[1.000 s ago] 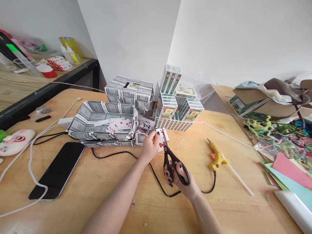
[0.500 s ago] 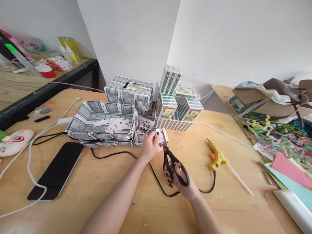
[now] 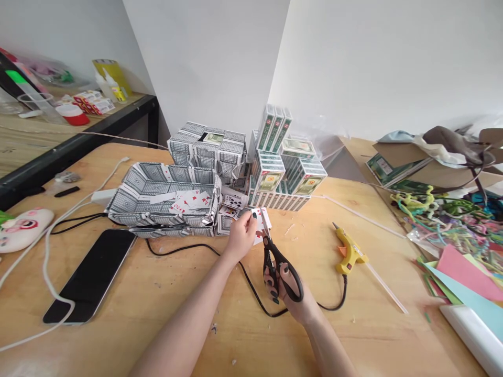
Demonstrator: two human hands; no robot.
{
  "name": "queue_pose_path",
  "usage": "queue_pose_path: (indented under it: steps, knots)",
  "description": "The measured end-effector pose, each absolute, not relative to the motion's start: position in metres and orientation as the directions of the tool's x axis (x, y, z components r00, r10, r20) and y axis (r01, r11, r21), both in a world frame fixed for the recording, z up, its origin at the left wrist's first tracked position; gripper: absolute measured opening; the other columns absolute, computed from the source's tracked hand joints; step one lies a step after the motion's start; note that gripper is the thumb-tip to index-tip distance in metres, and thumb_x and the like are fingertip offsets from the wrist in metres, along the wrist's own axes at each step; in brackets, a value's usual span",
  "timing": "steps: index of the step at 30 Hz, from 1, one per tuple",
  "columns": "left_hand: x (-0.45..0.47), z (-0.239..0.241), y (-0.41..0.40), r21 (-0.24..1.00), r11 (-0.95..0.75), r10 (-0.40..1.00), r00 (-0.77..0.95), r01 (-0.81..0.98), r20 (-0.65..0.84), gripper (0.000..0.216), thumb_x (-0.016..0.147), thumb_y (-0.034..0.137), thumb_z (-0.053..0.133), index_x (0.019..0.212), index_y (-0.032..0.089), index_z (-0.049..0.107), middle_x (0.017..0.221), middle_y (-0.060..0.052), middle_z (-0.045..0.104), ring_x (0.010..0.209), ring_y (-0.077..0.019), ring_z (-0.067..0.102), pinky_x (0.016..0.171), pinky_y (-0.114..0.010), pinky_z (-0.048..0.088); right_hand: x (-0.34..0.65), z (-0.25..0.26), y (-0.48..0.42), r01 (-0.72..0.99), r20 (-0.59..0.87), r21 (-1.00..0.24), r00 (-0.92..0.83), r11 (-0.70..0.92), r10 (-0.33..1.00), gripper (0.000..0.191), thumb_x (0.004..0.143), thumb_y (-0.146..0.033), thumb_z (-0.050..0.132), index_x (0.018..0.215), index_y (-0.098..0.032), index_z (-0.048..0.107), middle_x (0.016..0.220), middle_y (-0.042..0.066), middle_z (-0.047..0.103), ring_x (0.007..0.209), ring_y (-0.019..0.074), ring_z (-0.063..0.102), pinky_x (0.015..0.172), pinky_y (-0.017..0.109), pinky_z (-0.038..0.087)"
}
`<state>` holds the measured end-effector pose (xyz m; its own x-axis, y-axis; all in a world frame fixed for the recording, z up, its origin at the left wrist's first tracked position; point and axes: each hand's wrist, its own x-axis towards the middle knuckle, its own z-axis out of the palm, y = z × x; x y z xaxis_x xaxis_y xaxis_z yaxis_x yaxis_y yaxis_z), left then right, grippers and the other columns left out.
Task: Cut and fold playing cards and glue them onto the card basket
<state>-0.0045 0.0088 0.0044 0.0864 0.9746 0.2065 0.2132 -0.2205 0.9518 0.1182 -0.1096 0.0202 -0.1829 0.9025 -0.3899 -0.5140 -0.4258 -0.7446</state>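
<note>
My right hand [image 3: 293, 293] is closed round the black handles of a pair of scissors [image 3: 271, 248], whose blades point away from me. Pinched in the fingers of my left hand [image 3: 241, 235] is a playing card [image 3: 260, 226] with red marks, lying alongside the blades; my fingers cover part of it. Left of my hands stands an open tray made of playing cards [image 3: 157, 217], patterned backs outward, with loose cards [image 3: 190, 200] inside. More cards [image 3: 234, 199] lie between the tray and my left hand. A closed box built of cards [image 3: 208, 146] sits behind.
Boxed card decks [image 3: 279, 199] are stacked behind my hands. A yellow glue gun [image 3: 349, 251] lies to the right, its black cord passing under my arms. At left are a phone [image 3: 92, 275] and a white cable [image 3: 49, 262]. Coloured paper [image 3: 466, 277] and pipe cleaners [image 3: 444, 209] cover the right side.
The scissors' handles have come very slightly closer together. My left hand and the card have stayed in place; the view has shifted a little.
</note>
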Motion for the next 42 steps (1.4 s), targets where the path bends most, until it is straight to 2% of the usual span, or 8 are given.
queue_pose_path:
  steps: [11, 20, 28, 35, 42]
  knots:
    - [-0.0035, 0.0032, 0.0076, 0.947, -0.229, 0.972, 0.108, 0.226, 0.210, 0.025, 0.083, 0.025, 0.037, 0.059, 0.019, 0.029, 0.052, 0.006, 0.026, 0.049, -0.0080, 0.027, 0.047, -0.021, 0.021, 0.1202, 0.0190, -0.1116, -0.562, -0.370, -0.716, -0.200, -0.415, 0.907, 0.037, 0.070, -0.048, 0.065, 0.086, -0.017, 0.053, 0.072, 0.003, 0.054, 0.059, 0.0103, 0.044, 0.049, 0.022, 0.032]
    - [-0.0024, -0.0008, 0.0091, 0.972, -0.181, 0.981, 0.092, 0.149, 0.169, 0.025, 0.084, 0.026, 0.037, 0.060, 0.019, 0.032, 0.054, 0.005, 0.030, 0.050, -0.0085, 0.032, 0.048, -0.021, 0.026, 0.1201, 0.0228, -0.1114, -0.564, -0.377, -0.710, -0.202, -0.422, 0.904, 0.038, 0.069, -0.049, 0.066, 0.085, -0.017, 0.055, 0.077, 0.004, 0.054, 0.059, 0.0099, 0.043, 0.049, 0.023, 0.033]
    - [-0.0001, -0.0029, 0.0091, 0.984, -0.157, 0.986, 0.070, 0.088, 0.152, 0.019, 0.083, 0.028, 0.044, 0.067, 0.018, 0.049, 0.054, 0.003, 0.043, 0.053, -0.0118, 0.046, 0.054, -0.024, 0.038, 0.1214, 0.0184, -0.1111, -0.546, -0.403, -0.712, -0.196, -0.441, 0.894, 0.041, 0.069, -0.050, 0.066, 0.087, -0.016, 0.052, 0.075, 0.002, 0.052, 0.051, 0.0069, 0.040, 0.044, 0.021, 0.030]
    - [0.0007, -0.0004, 0.0084, 0.987, -0.154, 0.985, 0.086, 0.049, 0.149, 0.021, 0.081, 0.032, 0.046, 0.066, 0.018, 0.050, 0.056, 0.001, 0.047, 0.053, -0.0132, 0.049, 0.050, -0.024, 0.040, 0.1214, 0.0204, -0.1120, -0.523, -0.406, -0.740, -0.155, -0.423, 0.901, 0.043, 0.064, -0.052, 0.068, 0.084, -0.016, 0.052, 0.074, 0.002, 0.053, 0.049, 0.0068, 0.039, 0.042, 0.021, 0.029]
    - [-0.0001, -0.0004, 0.0088, 0.983, -0.170, 0.983, 0.081, 0.074, 0.164, 0.020, 0.081, 0.031, 0.046, 0.068, 0.018, 0.052, 0.055, 0.001, 0.046, 0.053, -0.0131, 0.048, 0.051, -0.024, 0.040, 0.1171, 0.0250, -0.1136, -0.487, -0.403, -0.764, -0.152, -0.423, 0.903, 0.044, 0.069, -0.055, 0.062, 0.083, -0.014, 0.053, 0.062, -0.001, 0.047, 0.045, 0.0061, 0.036, 0.041, 0.020, 0.025]
